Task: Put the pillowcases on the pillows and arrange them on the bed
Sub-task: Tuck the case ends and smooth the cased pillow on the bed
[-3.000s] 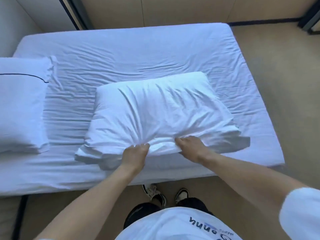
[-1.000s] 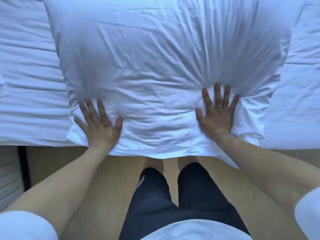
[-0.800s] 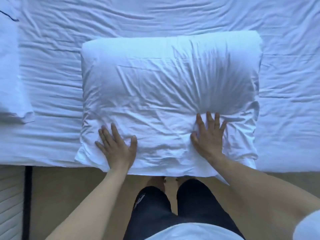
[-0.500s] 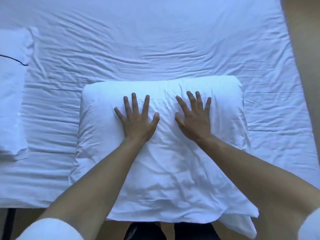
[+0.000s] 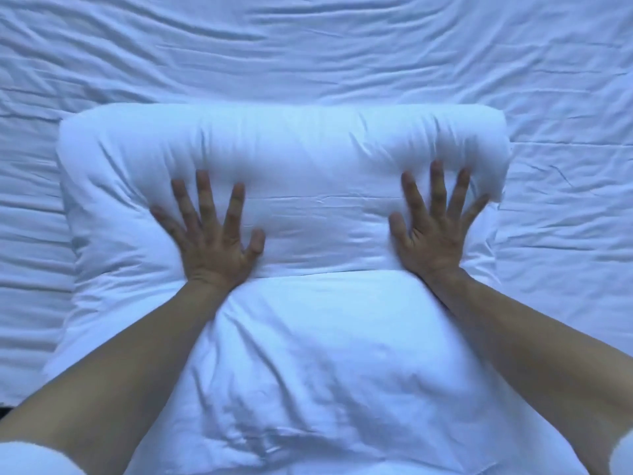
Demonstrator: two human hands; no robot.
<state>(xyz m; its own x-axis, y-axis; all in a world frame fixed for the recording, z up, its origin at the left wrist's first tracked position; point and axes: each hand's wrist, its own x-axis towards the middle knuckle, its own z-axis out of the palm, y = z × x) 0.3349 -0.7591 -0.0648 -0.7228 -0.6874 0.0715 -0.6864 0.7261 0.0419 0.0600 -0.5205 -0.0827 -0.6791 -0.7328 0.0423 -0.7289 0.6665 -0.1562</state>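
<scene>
A white pillow in its white pillowcase (image 5: 308,337) lies across the bed's near side and fills most of the head view. My left hand (image 5: 212,238) presses flat on the pillow's left part, fingers spread. My right hand (image 5: 435,228) presses flat on its right part, fingers spread too. Between the two hands the cloth is stretched smooth, and the pillow's far edge bulges up beyond my fingertips. Neither hand grips anything. The second pillow is out of view.
The wrinkled white bed sheet (image 5: 308,46) spreads beyond the pillow and on both sides. A dark strip at the bed's near edge (image 5: 5,411) shows at the lower left. My white sleeves are at the bottom corners.
My hands slid apart from the middle of the pillow toward its left and right parts, still flat. The camera moved closer, so the second pillow at the left left the view.
</scene>
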